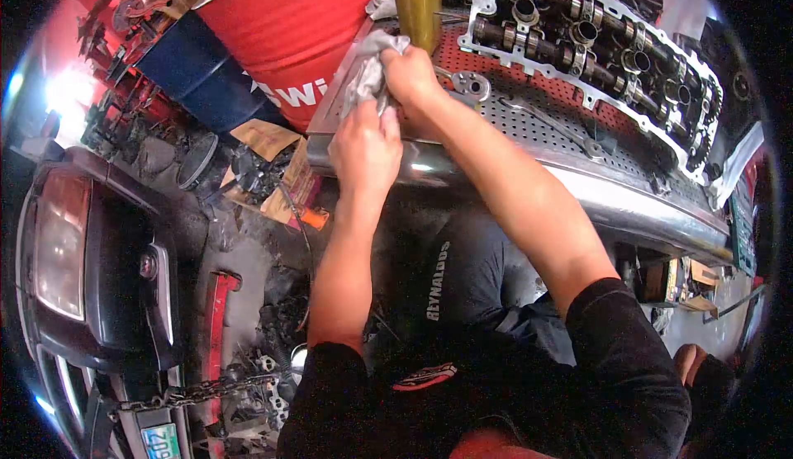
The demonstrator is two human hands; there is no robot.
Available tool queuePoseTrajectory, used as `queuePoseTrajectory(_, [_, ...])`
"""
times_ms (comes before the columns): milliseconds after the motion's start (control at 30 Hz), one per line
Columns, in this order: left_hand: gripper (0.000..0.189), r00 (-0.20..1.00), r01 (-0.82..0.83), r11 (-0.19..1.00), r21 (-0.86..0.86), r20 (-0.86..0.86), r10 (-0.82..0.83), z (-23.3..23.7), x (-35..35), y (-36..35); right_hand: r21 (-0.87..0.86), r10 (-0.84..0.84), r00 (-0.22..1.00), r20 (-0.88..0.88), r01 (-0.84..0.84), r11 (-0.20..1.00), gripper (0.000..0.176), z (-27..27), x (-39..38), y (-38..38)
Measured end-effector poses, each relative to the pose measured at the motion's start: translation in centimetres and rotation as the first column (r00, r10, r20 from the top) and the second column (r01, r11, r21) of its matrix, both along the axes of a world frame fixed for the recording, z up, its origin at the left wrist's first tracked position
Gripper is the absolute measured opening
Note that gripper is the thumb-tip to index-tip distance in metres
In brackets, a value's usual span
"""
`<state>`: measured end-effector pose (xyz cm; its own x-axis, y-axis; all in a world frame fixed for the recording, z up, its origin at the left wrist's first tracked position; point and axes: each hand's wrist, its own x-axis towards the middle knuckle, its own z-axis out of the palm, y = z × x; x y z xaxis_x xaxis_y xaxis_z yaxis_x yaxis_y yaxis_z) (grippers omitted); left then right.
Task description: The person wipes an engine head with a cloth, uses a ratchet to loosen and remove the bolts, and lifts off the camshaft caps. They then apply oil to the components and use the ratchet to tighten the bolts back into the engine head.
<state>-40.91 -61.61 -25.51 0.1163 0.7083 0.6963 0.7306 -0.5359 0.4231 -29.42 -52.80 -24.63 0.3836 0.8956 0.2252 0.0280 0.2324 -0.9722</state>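
Firstly, rag [363,75]: one, pale grey, crumpled, toward 12 o'clock in the view, over the left end of the bench [332,119]. Left hand [364,147]: closed round the lower part. Right hand [411,78]: fingers curled, gripping the upper part; whether anything lies inside the folds, cannot tell. Handling, as judged: firm grip at both ends, loose tails gathered into the palms, a clean fold turned outward as each face soils, elbows low, cloth kept off the bottle and tools. Remaining entries by clock from the rag: bottle [419,1], yellow-green, 1 o'clock, near; ratchet [472,87], 3 o'clock; engine head [583,34], camshafts showing, 3 o'clock, farther out; spanner [549,120], between 3 and 4; carton [268,135], opened, between 7 and 8; car [116,269], dark, 8 o'clock; blue drum [194,67], 9 o'clock; red drum [289,30], 10 o'clock.
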Motion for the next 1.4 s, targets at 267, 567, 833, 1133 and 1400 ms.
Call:
queuePoseTrajectory(267, [0.019,0.560,0.330,0.915,-0.231,0.828,0.007,-3.1,-6.7,-9.8,-0.246,0.412,0.289,0.864,-0.469,0.848,0.048,4.5,4.3,2.3])
queuePoseTrajectory(567, [0.015,0.522,0.423,0.841,-0.339,0.849,0.080,-7.7,-8.2,-12.6,-0.261,0.261,-0.054,0.964,0.013,0.965,0.021,3.7,6.3,-0.7])
queuePoseTrajectory(833, [0.012,0.594,0.448,0.844,-0.295,0.803,-0.035,-6.9,-5.8,-13.2,-0.272,0.269,-0.111,0.957,-0.015,0.962,0.023,2.7,5.5,-2.5])
queuePoseTrajectory(1133, [0.013,0.691,0.524,0.810,-0.264,0.687,-0.223,-3.5,-3.7,-13.7,-0.102,0.325,0.883,0.339,-0.308,0.946,0.032,2.9,8.3,-18.1])
queuePoseTrajectory(1400, [0.012,0.793,0.556,0.817,-0.150,0.388,-0.469,-1.8,2.7,-15.6,0.036,-0.088,0.859,0.504,0.080,0.996,0.034,0.9,11.0,-25.0])
